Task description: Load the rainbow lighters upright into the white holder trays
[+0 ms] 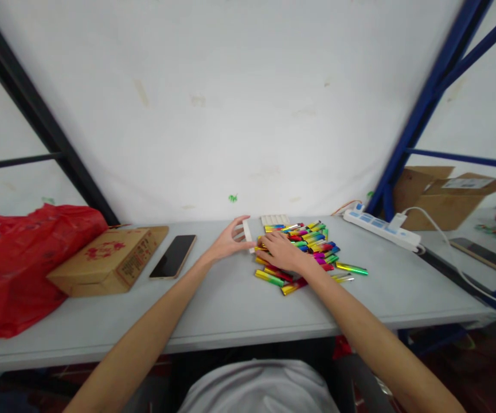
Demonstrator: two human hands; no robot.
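The left hand (226,244) gripped a white tray (248,234); the right hand (284,252), grip unclear, lay over glossy sticks (317,248), seemingly light, stiff, slippery, best pinched mid-length.

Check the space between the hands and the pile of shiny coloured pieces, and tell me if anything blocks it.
Nothing visible blocks the right hand, which rests on the pile of shiny coloured pieces. For the left hand, only the white strip in its grip stands on the side facing the pile.
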